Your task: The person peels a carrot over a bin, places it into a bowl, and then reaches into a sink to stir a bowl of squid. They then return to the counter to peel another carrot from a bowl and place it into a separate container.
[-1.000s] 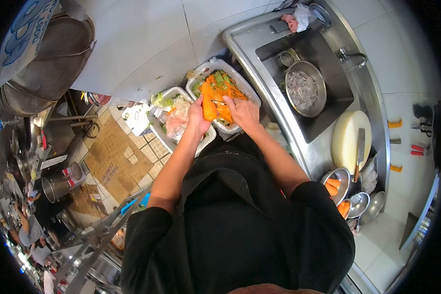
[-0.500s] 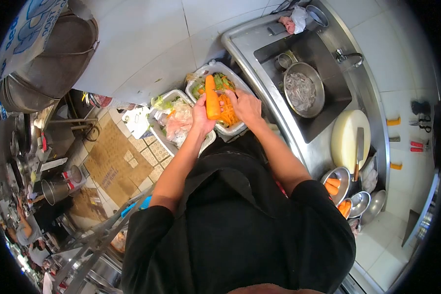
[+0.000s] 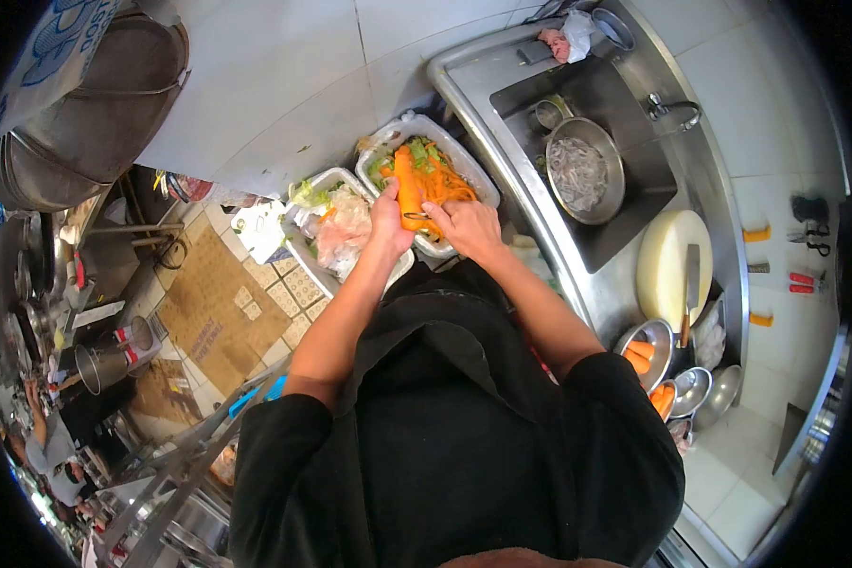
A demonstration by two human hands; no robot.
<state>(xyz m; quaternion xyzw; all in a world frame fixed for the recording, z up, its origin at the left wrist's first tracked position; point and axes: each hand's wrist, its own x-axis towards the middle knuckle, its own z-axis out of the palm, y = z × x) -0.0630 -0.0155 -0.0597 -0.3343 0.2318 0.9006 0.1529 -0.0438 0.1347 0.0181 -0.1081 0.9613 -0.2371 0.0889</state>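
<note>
My left hand (image 3: 388, 223) is wrapped round a thick orange carrot (image 3: 407, 187), held over a white bin of scraps (image 3: 484, 189). At the carrot's near end is my right hand (image 3: 468, 227), its fingers closed round a small dark tool (image 3: 418, 216) that looks like a peeler. Orange peelings (image 3: 440, 183) and green leaves lie in the bin under the carrot. A second white bin (image 3: 305, 256) to the left holds leafy scraps and a clear plastic bag.
On the right, a steel sink (image 3: 648, 170) holds a bowl of greyish food (image 3: 579, 176). Beside it are a round board (image 3: 663, 265) with a knife (image 3: 688, 293) and bowls with carrots (image 3: 639, 352). Co-workers (image 3: 52, 450) are at far left.
My right hand and the tool have moved from the carrot's upper side down to its near end. More orange peelings show in the bin.
</note>
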